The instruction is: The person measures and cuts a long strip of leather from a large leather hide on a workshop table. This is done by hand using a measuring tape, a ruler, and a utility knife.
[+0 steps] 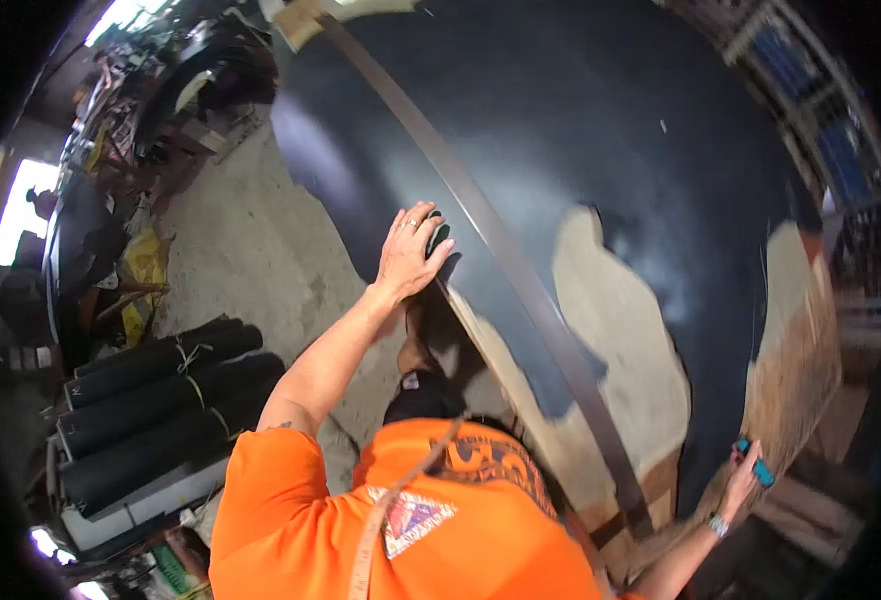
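Observation:
A large sheet of smooth black leather [651,130] with an irregular outline covers the work table [796,370]. A long straight metal bar [481,215] lies diagonally across it. My left hand [413,252] is at the leather's near left edge, closed around a small dark green object [439,236], whose kind is mostly hidden by my fingers. At the far right corner of the table, my right hand [743,485] grips a teal-handled tool [764,472]. No blade or tip can be made out on it.
Rolls of black material [161,400], tied with string, are stacked at the lower left. A measuring tape [366,545] hangs over my orange shirt. Shelving [831,130] stands beyond the table on the right. A yellow bag [144,270] and clutter line the left side of the concrete floor [241,230].

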`<state>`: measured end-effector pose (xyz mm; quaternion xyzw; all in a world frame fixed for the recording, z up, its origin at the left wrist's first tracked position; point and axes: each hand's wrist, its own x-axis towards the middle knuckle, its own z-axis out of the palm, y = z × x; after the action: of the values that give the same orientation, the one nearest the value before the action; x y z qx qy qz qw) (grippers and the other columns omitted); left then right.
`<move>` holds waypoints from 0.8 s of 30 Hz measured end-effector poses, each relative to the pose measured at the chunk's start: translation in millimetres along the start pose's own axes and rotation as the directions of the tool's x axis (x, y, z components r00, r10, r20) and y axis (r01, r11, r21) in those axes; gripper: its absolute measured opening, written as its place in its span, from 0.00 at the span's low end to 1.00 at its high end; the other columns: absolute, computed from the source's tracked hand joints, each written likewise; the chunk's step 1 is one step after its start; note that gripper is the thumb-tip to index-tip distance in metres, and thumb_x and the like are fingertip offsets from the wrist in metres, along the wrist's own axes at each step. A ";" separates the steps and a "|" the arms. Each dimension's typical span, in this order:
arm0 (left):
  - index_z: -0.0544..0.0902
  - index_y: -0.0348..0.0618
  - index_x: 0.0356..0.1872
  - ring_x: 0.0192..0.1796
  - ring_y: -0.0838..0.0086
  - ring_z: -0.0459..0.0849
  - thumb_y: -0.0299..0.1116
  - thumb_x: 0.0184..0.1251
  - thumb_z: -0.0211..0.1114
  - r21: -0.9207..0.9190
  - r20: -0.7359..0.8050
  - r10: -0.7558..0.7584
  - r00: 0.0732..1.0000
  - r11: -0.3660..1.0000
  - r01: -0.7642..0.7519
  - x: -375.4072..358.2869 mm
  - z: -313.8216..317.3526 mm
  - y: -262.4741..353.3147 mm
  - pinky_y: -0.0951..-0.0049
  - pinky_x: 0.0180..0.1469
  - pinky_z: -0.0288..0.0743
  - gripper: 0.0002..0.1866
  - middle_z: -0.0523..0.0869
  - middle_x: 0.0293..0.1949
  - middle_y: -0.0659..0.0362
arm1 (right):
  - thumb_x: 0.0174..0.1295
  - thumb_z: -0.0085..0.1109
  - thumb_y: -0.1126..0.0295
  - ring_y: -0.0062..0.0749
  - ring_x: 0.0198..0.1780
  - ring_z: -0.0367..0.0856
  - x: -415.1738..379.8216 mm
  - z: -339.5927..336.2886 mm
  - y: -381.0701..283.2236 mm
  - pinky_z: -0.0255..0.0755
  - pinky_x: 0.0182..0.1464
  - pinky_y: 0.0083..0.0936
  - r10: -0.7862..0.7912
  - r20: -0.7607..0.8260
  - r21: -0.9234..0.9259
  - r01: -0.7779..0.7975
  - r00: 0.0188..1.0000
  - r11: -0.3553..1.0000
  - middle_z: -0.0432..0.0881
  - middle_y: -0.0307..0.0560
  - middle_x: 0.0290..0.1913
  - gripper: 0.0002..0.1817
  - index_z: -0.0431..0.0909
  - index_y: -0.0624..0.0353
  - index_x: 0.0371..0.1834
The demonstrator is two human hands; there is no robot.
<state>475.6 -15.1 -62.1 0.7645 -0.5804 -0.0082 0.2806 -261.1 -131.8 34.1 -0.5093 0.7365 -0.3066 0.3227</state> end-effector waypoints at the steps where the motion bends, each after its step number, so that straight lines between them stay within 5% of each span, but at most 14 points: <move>1: 0.80 0.40 0.62 0.78 0.54 0.67 0.49 0.72 0.67 0.008 0.017 -0.043 0.999 0.999 0.043 28.3 -5.2 -37.6 0.48 0.82 0.56 0.27 0.75 0.72 0.48 | 0.81 0.49 0.48 0.27 0.45 0.81 -7.8 42.9 -46.5 0.77 0.48 0.27 -0.107 0.032 -0.053 0.109 0.994 0.993 0.84 0.43 0.48 0.28 0.84 0.64 0.57; 7: 0.72 0.39 0.72 0.84 0.54 0.56 0.60 0.72 0.62 0.150 -0.039 -0.118 0.992 0.981 0.123 222.4 -41.8 -258.6 0.49 0.84 0.47 0.39 0.65 0.80 0.48 | 0.83 0.45 0.50 0.29 0.50 0.81 -42.7 314.6 -286.4 0.76 0.52 0.29 -0.275 0.361 -0.094 0.328 0.891 0.940 0.86 0.47 0.52 0.29 0.84 0.67 0.59; 8: 0.71 0.38 0.74 0.84 0.54 0.55 0.62 0.72 0.61 0.167 -0.043 -0.127 0.991 0.977 0.132 250.8 -44.0 -289.8 0.48 0.84 0.46 0.41 0.63 0.80 0.48 | 0.83 0.45 0.51 0.31 0.53 0.83 -43.3 371.2 -321.3 0.76 0.57 0.32 -0.302 0.403 0.034 0.316 0.864 0.948 0.87 0.48 0.54 0.28 0.84 0.67 0.59; 11: 0.67 0.38 0.77 0.85 0.54 0.52 0.64 0.71 0.61 0.196 -0.011 -0.181 0.983 0.964 0.180 319.8 -52.2 -366.5 0.48 0.84 0.46 0.45 0.60 0.82 0.48 | 0.83 0.45 0.51 0.36 0.54 0.85 -33.5 526.4 -436.0 0.77 0.59 0.35 -0.426 0.590 0.036 0.504 0.686 0.863 0.88 0.54 0.54 0.27 0.85 0.65 0.58; 14: 0.65 0.37 0.78 0.86 0.56 0.51 0.67 0.71 0.59 0.211 0.017 -0.188 0.982 0.961 0.180 365.6 -58.3 -413.8 0.50 0.85 0.44 0.48 0.59 0.83 0.48 | 0.82 0.44 0.46 0.35 0.49 0.87 -25.1 677.4 -537.8 0.80 0.53 0.31 -0.571 0.662 0.196 0.623 0.485 0.757 0.89 0.51 0.52 0.31 0.85 0.64 0.58; 19: 0.63 0.35 0.79 0.86 0.57 0.51 0.70 0.69 0.59 0.214 0.022 -0.135 0.991 0.969 0.127 395.4 -64.8 -463.4 0.52 0.86 0.42 0.52 0.59 0.83 0.49 | 0.79 0.46 0.40 0.30 0.40 0.84 -17.0 890.5 -660.3 0.78 0.47 0.28 -0.595 0.705 0.343 0.549 0.386 0.762 0.89 0.49 0.42 0.34 0.85 0.64 0.56; 24: 0.64 0.31 0.78 0.85 0.57 0.52 0.77 0.63 0.58 0.260 0.020 -0.106 0.994 0.961 0.098 396.8 -69.6 -461.2 0.50 0.85 0.43 0.59 0.62 0.81 0.46 | 0.78 0.47 0.39 0.30 0.34 0.84 -21.5 1019.5 -725.0 0.77 0.41 0.29 -0.659 0.680 0.410 0.579 0.321 0.705 0.86 0.46 0.32 0.35 0.85 0.64 0.53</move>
<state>1035.7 -262.0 -81.4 0.8232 -0.5409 0.0403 0.1679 948.2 -449.3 -12.1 -0.8145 0.2474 -0.1809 0.4926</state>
